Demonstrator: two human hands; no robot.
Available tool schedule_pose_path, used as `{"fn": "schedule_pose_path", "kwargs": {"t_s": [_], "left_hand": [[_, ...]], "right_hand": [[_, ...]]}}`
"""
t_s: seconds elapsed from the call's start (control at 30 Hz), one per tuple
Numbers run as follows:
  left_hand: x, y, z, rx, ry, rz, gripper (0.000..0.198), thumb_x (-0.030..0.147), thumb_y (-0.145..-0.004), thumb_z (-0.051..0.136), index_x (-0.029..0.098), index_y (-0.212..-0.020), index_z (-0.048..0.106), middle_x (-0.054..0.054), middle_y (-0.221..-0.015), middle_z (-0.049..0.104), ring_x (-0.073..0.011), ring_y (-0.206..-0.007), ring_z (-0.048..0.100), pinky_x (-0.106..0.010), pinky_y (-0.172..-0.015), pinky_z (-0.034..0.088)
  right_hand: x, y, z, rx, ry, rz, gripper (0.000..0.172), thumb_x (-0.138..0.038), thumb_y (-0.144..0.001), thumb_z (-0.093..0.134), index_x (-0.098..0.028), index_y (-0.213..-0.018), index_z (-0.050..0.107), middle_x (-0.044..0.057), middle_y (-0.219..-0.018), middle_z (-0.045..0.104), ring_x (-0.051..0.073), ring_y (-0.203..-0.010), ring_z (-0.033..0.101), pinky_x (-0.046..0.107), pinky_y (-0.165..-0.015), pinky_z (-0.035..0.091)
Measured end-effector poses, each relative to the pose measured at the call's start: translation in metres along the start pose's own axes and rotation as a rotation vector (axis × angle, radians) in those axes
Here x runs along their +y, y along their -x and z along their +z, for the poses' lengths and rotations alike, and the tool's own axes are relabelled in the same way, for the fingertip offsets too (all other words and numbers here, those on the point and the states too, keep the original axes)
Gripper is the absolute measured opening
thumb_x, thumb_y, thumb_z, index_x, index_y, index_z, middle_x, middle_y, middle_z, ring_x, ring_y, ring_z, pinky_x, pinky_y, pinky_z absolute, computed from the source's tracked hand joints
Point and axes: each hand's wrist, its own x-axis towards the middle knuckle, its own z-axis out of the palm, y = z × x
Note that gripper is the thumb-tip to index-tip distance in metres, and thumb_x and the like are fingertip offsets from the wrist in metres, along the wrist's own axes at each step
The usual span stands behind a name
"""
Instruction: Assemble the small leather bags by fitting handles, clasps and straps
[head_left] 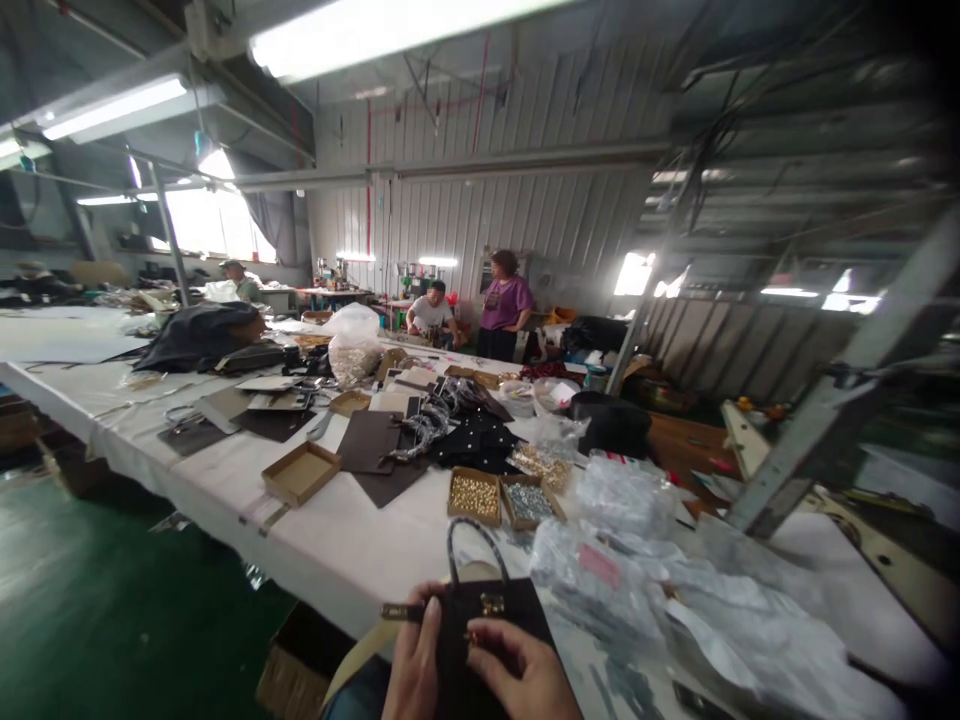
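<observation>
**Both hands on a small black handbag at the desk's near edge**

The fingers [433, 612] of the left hand [415, 668] are clamped on the left side of the handbag [501, 612], the thumb lying along a dark strap tab [397, 611] that sticks out sideways. The right hand [521, 672] curls over the bag's front, its fingertips pinched at a small gold fitting just below the gold clasp [492, 603]. What exactly they pinch is too small to tell. The bag stands upright between the two hands, its looped handle [475, 545] rising above them.

Done well, this work seems to call for a steady left grip, so that the front panel stays flat while the right fingertips work the metal part without scratching it.

Just beyond lie a box of gold studs [474, 495] and a box of silver studs [529, 501], side by side. Crumpled plastic bags [626, 498] lie to the right, and dark leather pieces [373, 442] and an open cardboard box [301, 472] to the left, all on the white desk [337, 545]. Far back, a person in a purple top [507, 303] stands beside a seated person [430, 315].
</observation>
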Motion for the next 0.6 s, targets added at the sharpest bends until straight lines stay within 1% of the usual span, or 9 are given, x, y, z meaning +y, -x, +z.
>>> {"fn": "schedule_pose_path", "kwargs": {"t_s": [0.07, 0.13, 0.17, 0.23, 0.27, 0.33, 0.47, 0.53, 0.6], "left_hand": [[-0.004, -0.001, -0.003, -0.042, 0.031, -0.016, 0.082, 0.082, -0.101, 0.066, 0.019, -0.152, 0.073, -0.019, -0.156, 0.074, -0.0411, -0.149, 0.068, -0.053, -0.125, 0.057], [-0.010, -0.004, -0.008, -0.037, 0.023, 0.028, 0.083, 0.076, -0.103, 0.068, 0.022, -0.166, 0.064, -0.016, -0.176, 0.058, -0.0367, -0.170, 0.047, -0.050, -0.142, 0.035], [-0.014, -0.005, -0.010, -0.036, 0.018, 0.042, 0.082, 0.072, -0.106, 0.067, 0.024, -0.171, 0.060, -0.013, -0.183, 0.050, -0.0344, -0.176, 0.036, -0.048, -0.146, 0.026], [-0.022, -0.005, -0.013, -0.020, 0.030, 0.025, 0.079, 0.067, -0.108, 0.067, 0.026, -0.175, 0.056, -0.009, -0.188, 0.042, -0.0319, -0.179, 0.028, -0.046, -0.148, 0.020], [-0.026, -0.005, -0.014, -0.002, 0.053, 0.002, 0.078, 0.065, -0.108, 0.068, 0.025, -0.174, 0.058, -0.008, -0.187, 0.043, -0.0322, -0.179, 0.029, -0.046, -0.148, 0.020], [-0.031, -0.005, -0.013, 0.026, 0.149, -0.071, 0.075, 0.064, -0.104, 0.075, 0.022, -0.166, 0.068, -0.011, -0.180, 0.054, -0.0354, -0.173, 0.041, -0.048, -0.145, 0.029], [-0.036, -0.003, -0.009, -0.003, 0.411, -0.246, 0.062, 0.063, -0.095, 0.087, 0.013, -0.133, 0.086, -0.018, -0.140, 0.083, -0.0394, -0.137, 0.075, -0.049, -0.123, 0.057], [-0.037, -0.003, -0.008, 0.006, 0.465, -0.287, 0.056, 0.062, -0.093, 0.090, 0.011, -0.117, 0.088, -0.017, -0.121, 0.087, -0.0368, -0.121, 0.081, -0.046, -0.112, 0.062], [-0.037, -0.004, -0.006, 0.010, 0.506, -0.295, 0.056, 0.062, -0.092, 0.091, 0.011, -0.112, 0.087, -0.016, -0.112, 0.087, -0.0349, -0.114, 0.082, -0.045, -0.108, 0.063]], "right_hand": [[0.012, -0.003, 0.001, 0.051, -0.009, -0.019, 0.060, -0.073, -0.075, 0.096, -0.023, -0.109, 0.095, 0.014, -0.115, 0.089, 0.038, -0.113, 0.084, 0.046, -0.106, 0.068], [0.024, -0.006, 0.002, 0.095, -0.015, 0.003, 0.057, -0.067, -0.078, 0.098, -0.024, -0.114, 0.094, 0.014, -0.123, 0.088, 0.037, -0.120, 0.083, 0.047, -0.111, 0.066], [0.029, -0.007, 0.003, 0.094, -0.027, 0.025, 0.056, -0.064, -0.078, 0.099, -0.023, -0.116, 0.093, 0.014, -0.125, 0.088, 0.036, -0.118, 0.084, 0.046, -0.110, 0.067], [0.034, -0.008, 0.006, 0.084, -0.071, 0.062, 0.056, -0.063, -0.081, 0.099, -0.022, -0.119, 0.092, 0.014, -0.125, 0.088, 0.033, -0.109, 0.086, 0.045, -0.102, 0.071], [0.034, -0.008, 0.008, 0.078, -0.090, 0.068, 0.057, -0.062, -0.082, 0.098, -0.021, -0.121, 0.092, 0.014, -0.125, 0.088, 0.032, -0.104, 0.086, 0.044, -0.098, 0.072], [0.030, -0.006, 0.013, 0.083, -0.091, 0.049, 0.055, -0.062, -0.086, 0.096, -0.020, -0.122, 0.091, 0.013, -0.122, 0.088, 0.030, -0.098, 0.087, 0.042, -0.092, 0.074], [0.013, -0.002, 0.022, 0.128, 0.054, -0.034, 0.047, -0.059, -0.092, 0.091, -0.021, -0.119, 0.090, 0.012, -0.112, 0.089, 0.029, -0.092, 0.087, 0.040, -0.088, 0.074], [0.005, -0.003, 0.025, 0.147, 0.106, -0.058, 0.044, -0.059, -0.094, 0.090, -0.021, -0.118, 0.090, 0.012, -0.110, 0.089, 0.029, -0.090, 0.087, 0.040, -0.087, 0.074], [0.000, -0.005, 0.028, 0.152, 0.118, -0.063, 0.043, -0.058, -0.094, 0.089, -0.021, -0.118, 0.090, 0.012, -0.109, 0.089, 0.029, -0.089, 0.087, 0.039, -0.086, 0.074]]}}
